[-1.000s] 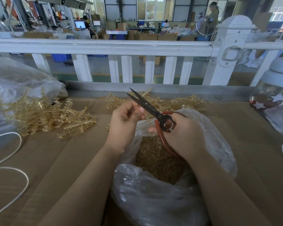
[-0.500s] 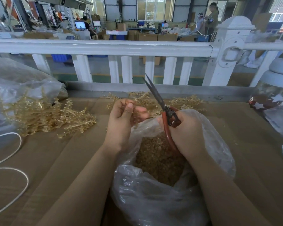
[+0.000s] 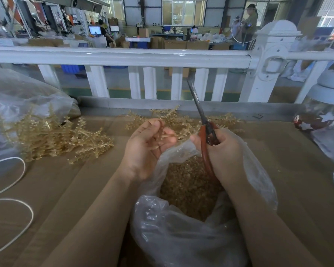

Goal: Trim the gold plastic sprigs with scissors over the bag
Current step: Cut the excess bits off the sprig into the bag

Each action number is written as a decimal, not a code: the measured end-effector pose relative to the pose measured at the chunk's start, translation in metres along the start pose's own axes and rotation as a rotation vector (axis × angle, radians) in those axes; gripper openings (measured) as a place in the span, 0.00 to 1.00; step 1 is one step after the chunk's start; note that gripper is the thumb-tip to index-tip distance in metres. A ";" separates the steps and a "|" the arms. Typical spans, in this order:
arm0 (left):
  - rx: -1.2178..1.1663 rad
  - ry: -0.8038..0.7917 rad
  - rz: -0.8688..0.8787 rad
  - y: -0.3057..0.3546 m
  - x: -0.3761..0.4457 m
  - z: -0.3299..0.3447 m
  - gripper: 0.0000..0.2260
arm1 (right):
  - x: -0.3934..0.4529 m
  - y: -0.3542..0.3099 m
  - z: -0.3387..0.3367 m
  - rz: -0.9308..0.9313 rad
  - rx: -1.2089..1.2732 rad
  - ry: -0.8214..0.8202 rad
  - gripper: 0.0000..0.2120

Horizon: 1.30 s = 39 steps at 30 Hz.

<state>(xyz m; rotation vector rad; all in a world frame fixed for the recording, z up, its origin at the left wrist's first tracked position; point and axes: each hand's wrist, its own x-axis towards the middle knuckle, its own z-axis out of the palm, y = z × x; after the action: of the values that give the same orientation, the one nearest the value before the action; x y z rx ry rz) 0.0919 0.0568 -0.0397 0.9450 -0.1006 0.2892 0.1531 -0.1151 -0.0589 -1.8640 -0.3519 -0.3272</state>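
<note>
Scissors [image 3: 204, 122] now upright, blades closed

**Gold, Red and White on the Brown Table**

The sprigs [image 3: 52, 137] are shiny gold. The clear bag [image 3: 181, 237] is see-through and full of small gold bits. The scissors [image 3: 205, 135] have red handles and dark grey blades. The table [image 3: 297, 189] is brown like cardboard. A thin cord [image 3: 27, 209] is white. The fence [image 3: 123, 56] is white too. A round jar [image 3: 316, 120] is dark red with white stars and has a pale grey lid.
</note>
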 end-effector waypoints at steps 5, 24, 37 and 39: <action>0.191 -0.131 0.075 -0.001 -0.002 0.001 0.03 | -0.002 -0.008 -0.001 0.018 0.190 -0.129 0.07; 0.246 -0.066 -0.123 -0.011 -0.009 0.012 0.10 | -0.002 -0.007 -0.010 -0.045 0.509 -0.070 0.09; 0.354 -0.015 0.060 -0.013 -0.006 0.008 0.11 | -0.003 -0.011 -0.010 0.016 0.573 -0.129 0.07; 0.369 -0.022 0.071 -0.012 -0.006 0.008 0.11 | -0.004 -0.012 -0.011 0.028 0.563 -0.148 0.06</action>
<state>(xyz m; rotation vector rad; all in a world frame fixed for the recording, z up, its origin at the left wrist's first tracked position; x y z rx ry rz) 0.0900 0.0429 -0.0454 1.3125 -0.1029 0.3705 0.1442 -0.1217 -0.0465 -1.3389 -0.4641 -0.0562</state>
